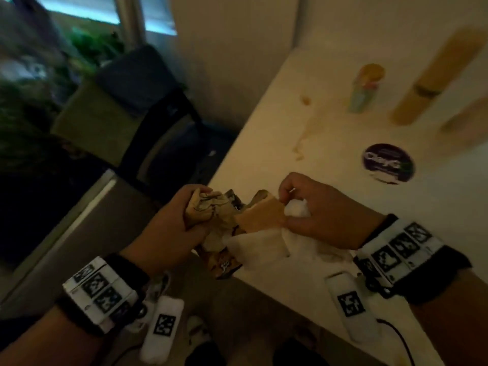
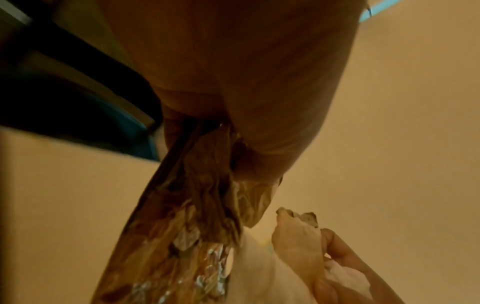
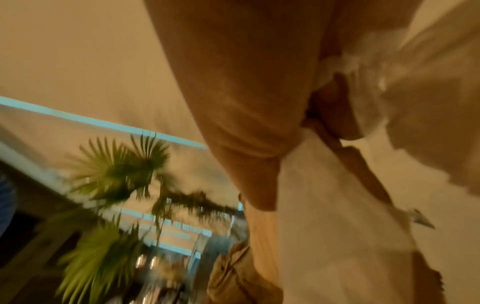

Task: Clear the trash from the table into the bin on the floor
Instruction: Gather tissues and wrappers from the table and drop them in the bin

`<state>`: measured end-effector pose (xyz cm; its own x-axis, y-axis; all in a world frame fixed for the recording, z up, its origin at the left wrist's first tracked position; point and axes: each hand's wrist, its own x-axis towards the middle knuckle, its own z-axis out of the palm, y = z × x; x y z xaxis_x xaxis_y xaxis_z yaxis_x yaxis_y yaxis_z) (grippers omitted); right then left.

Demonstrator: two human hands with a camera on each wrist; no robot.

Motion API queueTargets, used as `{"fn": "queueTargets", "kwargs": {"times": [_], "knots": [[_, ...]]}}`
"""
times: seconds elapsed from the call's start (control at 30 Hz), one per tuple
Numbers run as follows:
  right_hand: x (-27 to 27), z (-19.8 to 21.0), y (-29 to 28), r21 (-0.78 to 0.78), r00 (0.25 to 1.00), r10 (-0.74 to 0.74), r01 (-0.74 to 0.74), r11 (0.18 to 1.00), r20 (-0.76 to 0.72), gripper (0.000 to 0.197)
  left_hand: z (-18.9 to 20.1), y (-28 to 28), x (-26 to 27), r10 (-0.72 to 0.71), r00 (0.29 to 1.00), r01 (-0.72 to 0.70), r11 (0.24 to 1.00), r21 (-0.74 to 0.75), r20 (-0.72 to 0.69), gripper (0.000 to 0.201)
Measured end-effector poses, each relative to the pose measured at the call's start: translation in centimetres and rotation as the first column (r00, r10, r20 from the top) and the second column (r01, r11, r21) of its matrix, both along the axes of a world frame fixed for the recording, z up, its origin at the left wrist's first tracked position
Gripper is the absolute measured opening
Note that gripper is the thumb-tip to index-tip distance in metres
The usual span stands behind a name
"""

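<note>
At the table's near left corner my left hand [image 1: 184, 217] grips a crumpled printed wrapper [image 1: 214, 207]. The left wrist view shows its foil lining [image 2: 192, 236] hanging below my fist [image 2: 246, 92]. My right hand [image 1: 290, 204] pinches a tan piece of paper [image 1: 261, 216] together with a bunched white napkin [image 1: 297, 210], whose loose end [image 1: 261, 247] drapes over the table edge. In the blurred right wrist view the napkin [image 3: 337, 205] hangs from my curled fingers [image 3: 335, 107]. A dark bin-like container [image 1: 169, 143] stands on the floor left of the table; its opening is unclear.
On the white table [image 1: 330, 122] lie a round purple lid [image 1: 388, 163], a small pastel tube [image 1: 365, 88], a tall tan box [image 1: 435, 75] and yellowish spill marks [image 1: 301, 146]. An olive chair [image 1: 105, 120] and plants [image 1: 89, 46] stand to the left.
</note>
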<state>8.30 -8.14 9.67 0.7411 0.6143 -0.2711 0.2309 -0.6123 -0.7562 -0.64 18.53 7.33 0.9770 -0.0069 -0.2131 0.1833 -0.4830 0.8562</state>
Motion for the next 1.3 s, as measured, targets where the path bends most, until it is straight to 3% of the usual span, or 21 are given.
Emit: {"fn": "queueTargets", "kwargs": {"times": [0.13, 0.3, 0.4, 0.5, 0.63, 0.83, 0.93, 1.0, 1.1, 1.2, 1.3], "knots": [[-2.7, -2.3, 15.1, 0.012, 0.981, 0.193, -0.193, 0.981, 0.01, 0.024, -3.4, 13.0, -7.5, 0.243, 0.97, -0.238, 0.961, 0.141, -0.02, 0.056], [-7.3, -8.1, 30.9, -0.11, 0.932, 0.362, -0.361, 0.926, -0.011, 0.019, -10.5, 25.2, -17.3, 0.532, 0.829, -0.508, 0.846, 0.165, -0.174, 0.054], [-10.2, -12.9, 38.2, -0.157, 0.886, 0.464, -0.459, 0.874, -0.003, 0.021, -15.8, 29.1, -21.8, 0.62, 0.743, -0.579, 0.784, 0.222, -0.252, 0.049], [-12.6, -18.7, 43.6, -0.146, 0.862, 0.501, -0.506, 0.85, -0.075, 0.021, -21.8, 31.2, -24.7, 0.715, 0.632, -0.603, 0.695, 0.392, -0.298, 0.05], [-14.3, -27.4, 47.4, -0.188, 0.811, 0.57, -0.585, 0.789, -0.134, 0.021, -29.5, 32.9, -27.0, 0.788, 0.544, -0.677, 0.615, 0.405, -0.287, 0.029], [-15.4, -38.5, 51.1, -0.195, 0.744, 0.66, -0.666, 0.72, -0.106, 0.024, -41.1, 35.3, -27.9, 0.713, 0.603, -0.649, 0.699, 0.3, -0.357, 0.03], [-15.9, -43.8, 52.9, -0.243, 0.677, 0.722, -0.731, 0.638, -0.144, 0.018, -45.2, 36.0, -27.7, 0.714, 0.629, -0.657, 0.699, 0.281, -0.307, 0.033], [-16.2, -46.9, 53.4, -0.219, 0.665, 0.721, -0.746, 0.629, -0.195, 0.024, -47.4, 36.2, -27.6, 0.697, 0.66, -0.634, 0.717, 0.29, -0.28, 0.04], [-16.2, -52.0, 53.8, -0.258, 0.635, 0.761, -0.764, 0.591, -0.137, 0.026, -50.7, 36.6, -27.4, 0.64, 0.713, -0.545, 0.762, 0.35, -0.285, 0.041], [-16.4, -56.9, 54.0, -0.325, 0.598, 0.795, -0.775, 0.542, -0.103, 0.041, -53.6, 36.3, -27.0, 0.536, 0.771, -0.392, 0.824, 0.409, -0.342, 0.051], [-16.9, -61.7, 53.4, -0.407, 0.639, 0.755, -0.735, 0.542, -0.148, 0.051, -56.3, 35.5, -27.0, 0.453, 0.803, -0.294, 0.866, 0.404, -0.388, 0.052]]}}
